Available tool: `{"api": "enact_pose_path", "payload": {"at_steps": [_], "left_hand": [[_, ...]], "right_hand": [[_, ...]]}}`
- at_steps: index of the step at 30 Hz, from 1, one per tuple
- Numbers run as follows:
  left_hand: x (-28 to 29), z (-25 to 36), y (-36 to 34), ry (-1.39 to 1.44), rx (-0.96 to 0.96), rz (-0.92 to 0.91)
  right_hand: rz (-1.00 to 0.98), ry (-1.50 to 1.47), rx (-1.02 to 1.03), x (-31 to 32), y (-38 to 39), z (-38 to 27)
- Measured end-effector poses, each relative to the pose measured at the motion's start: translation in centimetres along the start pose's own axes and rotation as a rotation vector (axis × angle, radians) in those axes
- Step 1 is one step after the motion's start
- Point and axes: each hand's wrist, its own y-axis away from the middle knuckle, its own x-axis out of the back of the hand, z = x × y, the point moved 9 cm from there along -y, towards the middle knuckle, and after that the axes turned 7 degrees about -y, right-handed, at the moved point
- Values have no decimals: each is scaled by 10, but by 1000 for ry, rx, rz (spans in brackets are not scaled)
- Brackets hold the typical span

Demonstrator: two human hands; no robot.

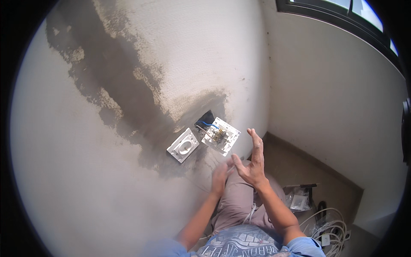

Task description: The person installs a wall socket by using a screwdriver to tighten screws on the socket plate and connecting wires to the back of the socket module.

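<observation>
A white socket unit (230,133) hangs tilted out of the wall, its back with brass-coloured terminals turned toward me. A blue wire (207,124) and a paler one run from it into the dark wall box (205,117). Just left of it, a white socket (177,147) with a round recess sits at the wall. My right hand (252,170) is raised below and right of the hanging unit, thumb and fingers spread, holding nothing. Lower and to its left, my left hand (219,177) is smeared by motion, so its fingers are unclear. Neither hand touches the socket unit.
A broad grey strip of plaster (124,77) crosses the white wall down to the sockets. A second wall (329,85) with a dark-framed window (334,19) stands at right. On the floor lie a coiled pale cable (340,231) and clear plastic packaging (298,200).
</observation>
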Motion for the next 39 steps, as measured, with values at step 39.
{"api": "enact_pose_path", "payload": {"at_steps": [39], "left_hand": [[-16, 190, 56, -409, -582, 355]], "right_hand": [[-517, -2030, -1024, -129, 1, 42]]}}
